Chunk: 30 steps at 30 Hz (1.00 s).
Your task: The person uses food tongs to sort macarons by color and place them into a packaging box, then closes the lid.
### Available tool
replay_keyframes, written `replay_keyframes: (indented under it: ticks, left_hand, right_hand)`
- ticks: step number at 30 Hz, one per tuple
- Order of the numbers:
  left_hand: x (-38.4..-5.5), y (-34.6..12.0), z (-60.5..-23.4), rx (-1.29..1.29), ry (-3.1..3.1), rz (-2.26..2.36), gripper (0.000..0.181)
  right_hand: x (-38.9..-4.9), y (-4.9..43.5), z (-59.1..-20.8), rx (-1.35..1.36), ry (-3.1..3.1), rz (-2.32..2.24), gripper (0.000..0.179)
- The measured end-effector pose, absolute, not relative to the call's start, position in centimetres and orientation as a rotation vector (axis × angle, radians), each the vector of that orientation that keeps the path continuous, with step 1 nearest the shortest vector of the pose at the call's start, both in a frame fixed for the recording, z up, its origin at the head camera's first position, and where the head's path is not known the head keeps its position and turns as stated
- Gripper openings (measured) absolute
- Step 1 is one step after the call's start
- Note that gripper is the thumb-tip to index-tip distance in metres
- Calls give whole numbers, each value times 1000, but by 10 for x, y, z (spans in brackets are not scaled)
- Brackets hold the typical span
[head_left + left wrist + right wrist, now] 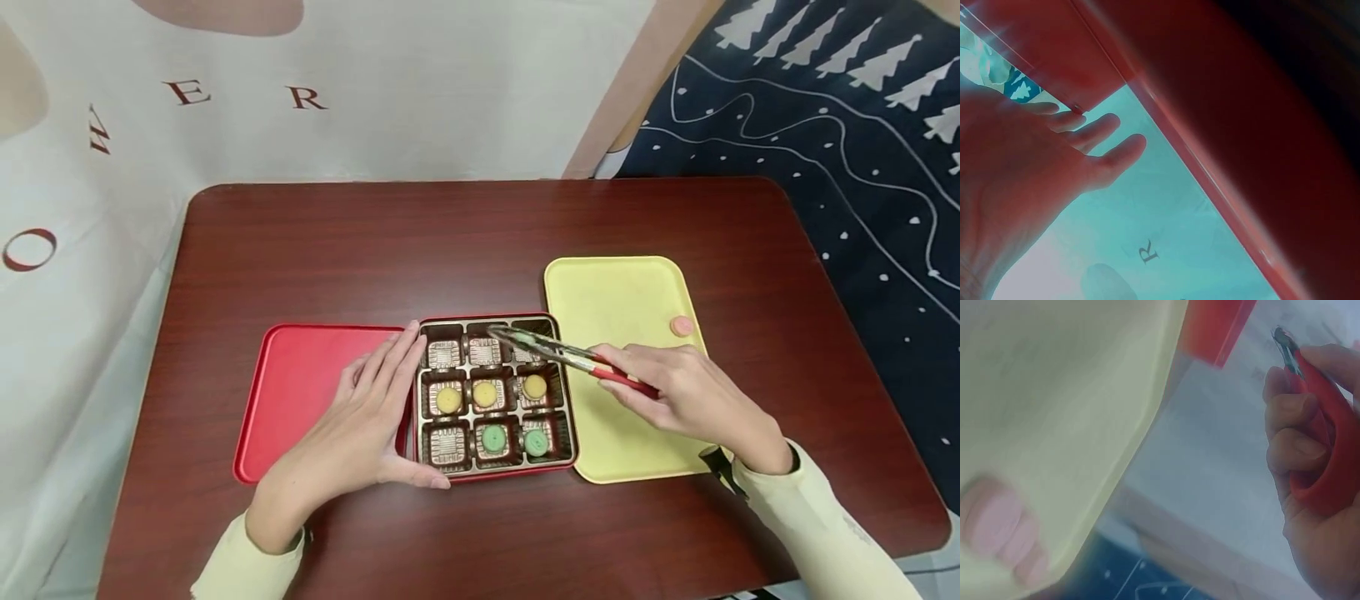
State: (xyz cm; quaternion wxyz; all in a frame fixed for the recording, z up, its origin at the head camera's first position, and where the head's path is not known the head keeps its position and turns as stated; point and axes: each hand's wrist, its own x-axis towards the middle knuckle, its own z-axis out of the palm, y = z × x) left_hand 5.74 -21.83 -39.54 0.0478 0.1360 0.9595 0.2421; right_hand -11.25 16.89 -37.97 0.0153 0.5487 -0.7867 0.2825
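Observation:
My right hand (686, 392) grips a pair of tongs (570, 354) by their red handles. The metal tips reach over the back middle compartment of a divided box (493, 477); whether they pinch anything I cannot tell. Across the box's middle row sit yellow discs (448, 400), one in each compartment. Two green discs (493, 438) lie in the front row, middle and right. My left hand (352, 425) rests along the box's left side, fingers straight and thumb stretched along the front edge. In the left wrist view, the left hand (1041, 156) shows spread fingers.
A red tray or lid (300, 375) lies left of the box, partly under my left arm. To the right, a yellow tray (607, 292) carries a pink disc (682, 326) near its right edge; pink pieces (997, 522) appear blurred there in the right wrist view. Everything stands on a brown table (375, 250).

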Motion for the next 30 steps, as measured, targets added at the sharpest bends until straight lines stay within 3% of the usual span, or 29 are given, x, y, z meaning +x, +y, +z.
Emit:
replay_keyframes:
  ticks: [30]
  left_hand:
    - [57, -218, -393, 424, 2899, 752, 165]
  right_hand:
    - [-65, 133, -391, 2128, -2163, 822, 38]
